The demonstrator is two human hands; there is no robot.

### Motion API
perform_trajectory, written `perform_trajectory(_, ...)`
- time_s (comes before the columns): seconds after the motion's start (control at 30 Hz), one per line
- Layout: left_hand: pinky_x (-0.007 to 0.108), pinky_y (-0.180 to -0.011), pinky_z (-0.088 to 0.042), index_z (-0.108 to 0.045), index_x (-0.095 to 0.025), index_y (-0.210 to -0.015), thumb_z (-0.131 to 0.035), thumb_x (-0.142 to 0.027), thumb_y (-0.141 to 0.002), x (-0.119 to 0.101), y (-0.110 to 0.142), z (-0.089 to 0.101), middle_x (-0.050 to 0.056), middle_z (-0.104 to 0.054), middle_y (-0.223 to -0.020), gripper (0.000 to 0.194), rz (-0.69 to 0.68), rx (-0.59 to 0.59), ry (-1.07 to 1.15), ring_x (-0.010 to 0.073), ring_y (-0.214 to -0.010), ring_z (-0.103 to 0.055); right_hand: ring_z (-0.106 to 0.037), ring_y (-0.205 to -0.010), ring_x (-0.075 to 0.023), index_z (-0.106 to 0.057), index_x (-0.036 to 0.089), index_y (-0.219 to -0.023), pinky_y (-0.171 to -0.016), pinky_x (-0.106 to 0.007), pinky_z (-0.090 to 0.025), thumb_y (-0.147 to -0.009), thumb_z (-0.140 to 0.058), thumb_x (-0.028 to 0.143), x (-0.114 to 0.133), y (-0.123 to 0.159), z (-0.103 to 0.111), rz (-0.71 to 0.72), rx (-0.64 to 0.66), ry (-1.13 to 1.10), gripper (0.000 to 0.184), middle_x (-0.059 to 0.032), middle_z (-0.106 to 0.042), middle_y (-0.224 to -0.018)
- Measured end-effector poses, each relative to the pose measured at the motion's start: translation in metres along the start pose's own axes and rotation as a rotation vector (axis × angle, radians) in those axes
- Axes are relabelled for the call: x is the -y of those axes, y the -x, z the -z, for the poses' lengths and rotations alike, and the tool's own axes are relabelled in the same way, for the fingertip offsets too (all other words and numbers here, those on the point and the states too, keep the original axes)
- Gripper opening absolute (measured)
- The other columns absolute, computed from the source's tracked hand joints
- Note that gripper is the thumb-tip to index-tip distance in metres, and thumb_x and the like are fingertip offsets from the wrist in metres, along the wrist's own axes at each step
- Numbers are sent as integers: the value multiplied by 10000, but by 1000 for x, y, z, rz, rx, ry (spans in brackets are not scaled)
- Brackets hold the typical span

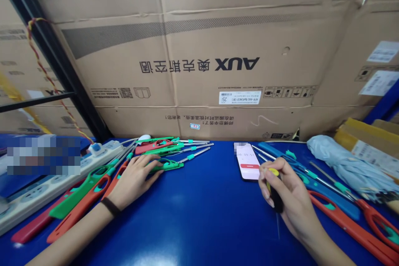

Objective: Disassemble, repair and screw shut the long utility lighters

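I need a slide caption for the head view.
Left hand on green plastic parts, right hand holding a yellow-and-black tool near a phone.

Tabletop point(187, 224): blue, glossy; its middle is reflecting light.
Power strip point(56, 185): pale, multi-socket; is running diagonally along the left side, with a plug seated near its far end.
Left lighters: long-nosed; a dark red one point(35, 222), a green one point(70, 203) and orange ones point(73, 216) are lying beside the strip.
Centre-left lighters: green ones point(168, 165) and a red one point(152, 146) are lying in a cluster, metal noses pointing right.
Phone point(247, 161): is lying screen up, displaying a timer.
Right lighters: blue ones point(336, 199) and orange-red ones point(349, 225) are overlapping.
Umbrella point(349, 166): pale blue, folded; is lying behind the right lighters.
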State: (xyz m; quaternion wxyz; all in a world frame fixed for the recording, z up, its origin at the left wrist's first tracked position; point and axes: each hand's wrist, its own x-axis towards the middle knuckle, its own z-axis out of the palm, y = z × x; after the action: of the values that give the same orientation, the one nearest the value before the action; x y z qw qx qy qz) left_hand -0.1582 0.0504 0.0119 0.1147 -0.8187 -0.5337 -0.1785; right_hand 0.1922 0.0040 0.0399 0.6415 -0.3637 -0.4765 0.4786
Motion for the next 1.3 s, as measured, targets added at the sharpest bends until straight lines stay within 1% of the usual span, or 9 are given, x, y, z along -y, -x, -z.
perform_trajectory(0.2, 387, -936, -446, -605, -213, -962, -465, -393, -916, 1, -8, -4, 69, -644, -1102, 233, -57, 83, 144, 241, -1053, -584, -409, -437, -55, -494, 220, -746, -355, -143, -338, -811, -673, 376, -1, -2, 3, -6, 19, 0, 246, 37, -542, -676)
perform_trajectory(0.4, 282, -851, -491, -530, -209, -844, -495, -337, -912, -8, -8, -2, 40, -631, -1095, 149, -110, 170, 258, 175, -989, -616, -362, -322, -24, -488, 228, -759, -291, -139, -221, -902, -529, 437, 0, -4, 11, 38, 136, 122, 256, 46, -564, -680)
perform_trajectory(0.53, 264, -830, -487, -508, -204, -811, -563, -302, -878, -27, 2, 15, 30, -639, -1077, 131, -144, 307, 466, 161, -965, -624, -488, -459, -80, -564, 236, -788, -430, -200, -387, -864, -606, 371, 3, -4, 17, 226, 148, 463, 161, 25, -582, -679)
perform_trajectory(0.67, 267, -825, -476, -536, -198, -808, -612, -288, -852, -52, 19, 33, 41, -654, -1066, 127, -189, 405, 588, 174, -962, -622, -622, -818, -174, -637, 262, -859, -754, -279, -470, -829, -657, 299, 5, -3, 17, 341, 456, 794, 52, -5, -656, -883)
perform_trajectory(0.77, 252, -826, -469, -537, -193, -810, -629, -304, -851, -77, 26, 38, 44, -651, -1089, 150, -255, 454, 663, 173, -981, -615, -621, -824, -168, -645, 300, -971, -748, -272, -454, -758, -727, 371, 4, 1, 13, 191, 736, 940, 239, 20, -640, -1009)
perform_trajectory(0.87, 250, -846, -463, -557, -199, -845, -630, -278, -856, -103, 23, 30, 43, -642, -1110, 108, -292, 431, 688, 172, -1001, -603, -608, -756, -167, -645, 310, -941, -657, -258, -425, -601, -822, 445, 2, 4, 10, 31, 831, 1092, 406, 50, -638, -970)
perform_trajectory(0.97, 266, -856, -466, -556, -203, -859, -639, -263, -849, -128, 10, 12, 32, -644, -1112, 102, -300, 370, 678, 183, -1017, -595, -603, -765, -180, -640, 281, -811, -623, -245, -391, -599, -824, 391, -1, 1, 18, -88, 833, 1189, 301, 60, -653, -854)
perform_trajectory(1.1, 282, -827, -482, -565, -200, -860, -661, -287, -833, -155, -18, -14, 36, -646, -1121, 132, -299, 306, 668, 197, -1028, -598, -603, -799, -212, -640, 269, -825, -660, -267, -408, -593, -813, 345, 0, -10, 38, -171, 716, 1271, 299, 30, -662, -853)
perform_trajectory(1.3, 289, -835, -488, -586, -188, -795, -726, -321, -779, -174, -48, -20, 35, -677, -1057, 193, -291, 229, 790, 194, -988, -626, -587, -962, -257, -632, 263, -989, -807, -316, -436, -517, -818, 543, 18, -22, 58, -154, 582, 1189, 580, -24, -643, -1035)
